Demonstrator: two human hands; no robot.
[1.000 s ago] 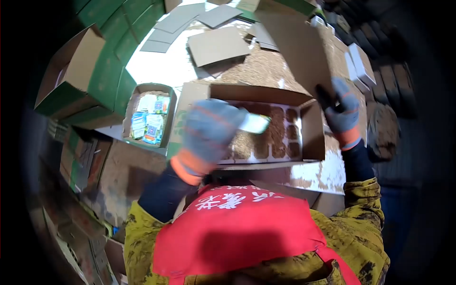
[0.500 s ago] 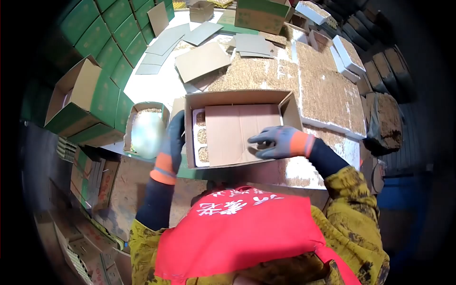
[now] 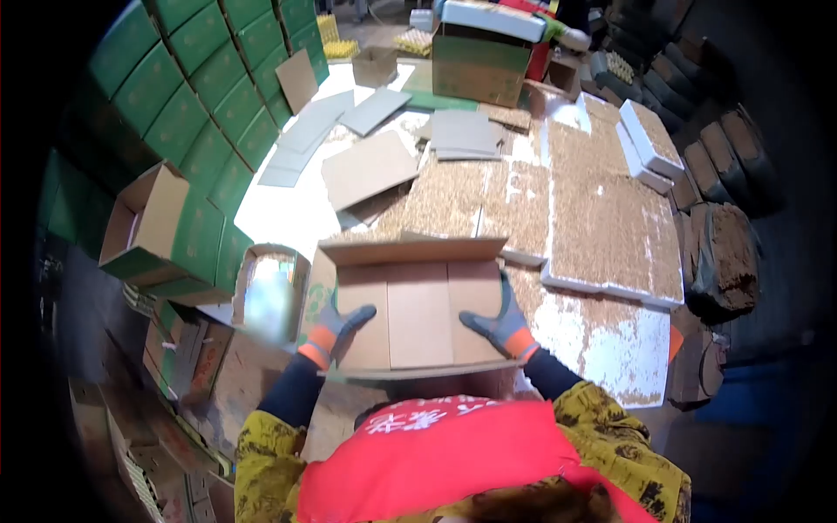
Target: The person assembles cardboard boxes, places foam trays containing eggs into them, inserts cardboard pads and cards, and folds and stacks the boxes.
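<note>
Both my hands wear grey gloves with orange cuffs and hold a cardboard box (image 3: pixel 417 314) in front of me. Its two short flaps are folded inward over the middle, while the long far flap (image 3: pixel 410 250) stands up. My left hand (image 3: pixel 338 328) grips the left side, thumb on the left short flap. On the right side, my right hand (image 3: pixel 501 324) grips the box the same way, thumb on the right short flap. The fingers of both hands are partly hidden beside the box. Whatever lies inside the box is covered.
Green boxes (image 3: pixel 179 78) are stacked at the back left. Grey cardboard sheets (image 3: pixel 370 170) lie on the white table. White foam trays (image 3: pixel 610 200) with brown grain-like filling spread to the right. A smaller open box (image 3: pixel 301 270) stands left. Another person's gloved hand (image 3: pixel 573 38) shows at the back.
The short flaps now lie folded over the sheet and tray that showed inside. My right hand has moved from inside the box to its right side. The view has tilted up.
</note>
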